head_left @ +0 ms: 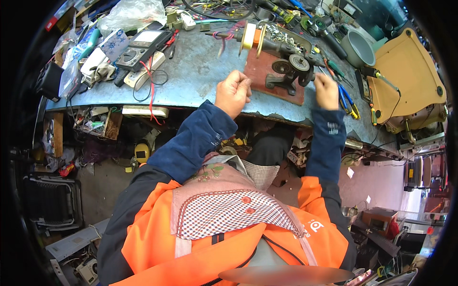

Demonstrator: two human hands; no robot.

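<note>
Left grip (233,94): fingertips pinched closed; anything thin between them, cannot tell. Right grip (327,92): curled closed at the right end of the geared machine (299,63); contact unclear. Machine stands on a red-brown board (258,79) on the desk (193,71). Judgement: turn slowly, evenly; left pinch steady, clear of gears (282,67).

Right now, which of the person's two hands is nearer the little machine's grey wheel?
The right hand, just to the right of the grey wheel; the left hand is farther off, near the left side of the red board.
</note>
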